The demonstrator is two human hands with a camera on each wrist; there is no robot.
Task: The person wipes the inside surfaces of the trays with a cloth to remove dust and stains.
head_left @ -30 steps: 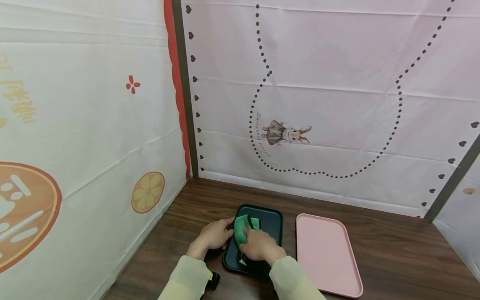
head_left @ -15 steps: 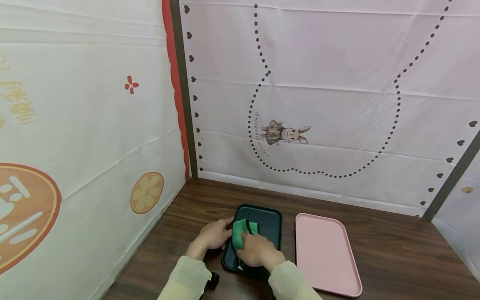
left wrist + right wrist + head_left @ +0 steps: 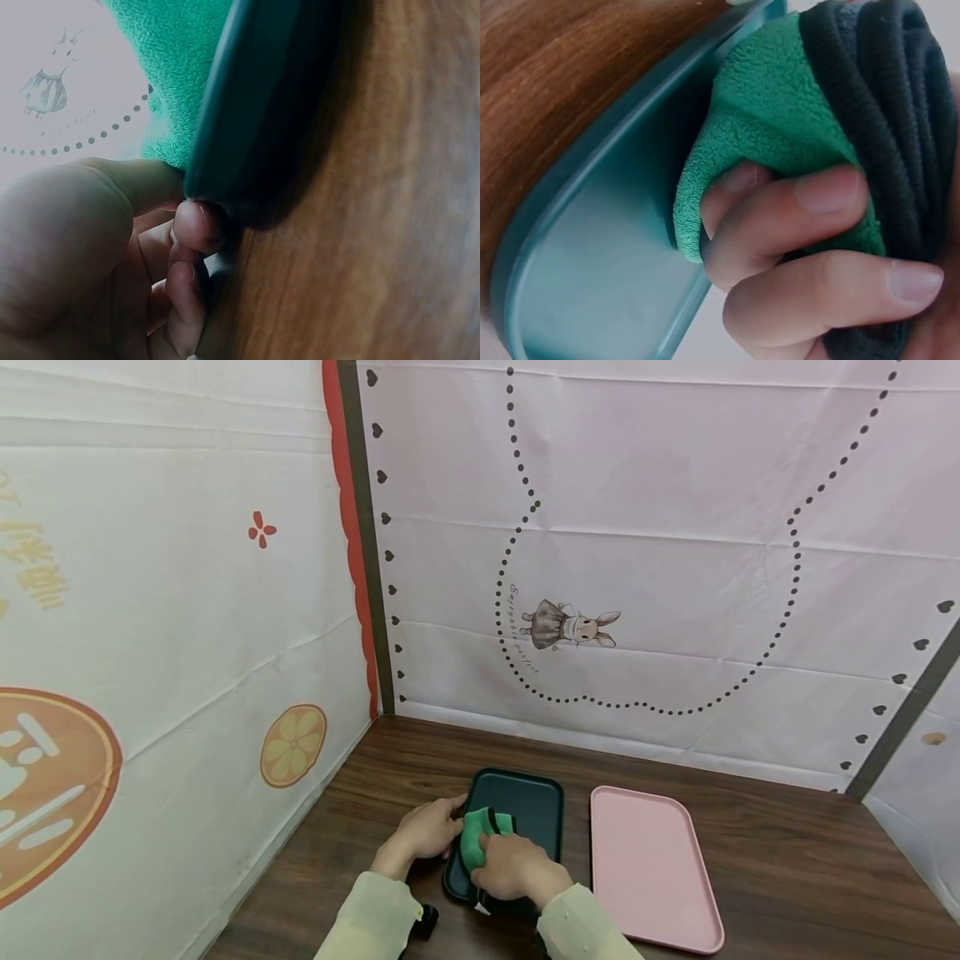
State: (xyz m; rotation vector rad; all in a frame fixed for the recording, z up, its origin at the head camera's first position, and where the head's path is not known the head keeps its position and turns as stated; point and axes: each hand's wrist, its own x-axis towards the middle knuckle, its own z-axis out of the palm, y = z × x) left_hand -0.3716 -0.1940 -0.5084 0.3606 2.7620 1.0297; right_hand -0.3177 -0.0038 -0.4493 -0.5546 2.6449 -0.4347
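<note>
A dark green rectangular tray [image 3: 534, 800] lies on the table. My left hand [image 3: 426, 832] is at its left side; in the left wrist view the thumb is on the rim and a fingertip sits under it, pinching the edge. My right hand [image 3: 516, 865] grips a bunched green towelling cloth [image 3: 769, 97] with dark trim, pressed into the left part of the tray. Curled fingers [image 3: 795, 214] wrap the cloth in the right wrist view. A small white tag [image 3: 482, 908] pokes out below the right hand, over the tray's near edge.
To the right lies a pink rectangular tray [image 3: 652, 868], beside the dark one. A small black object [image 3: 426, 922] is by the left sleeve. Printed cloth walls border the brown wooden table [image 3: 780, 868] at the left and back.
My right hand has slid the green cloth along the tray towards me and slightly left. The left hand stays at the tray's left edge.
</note>
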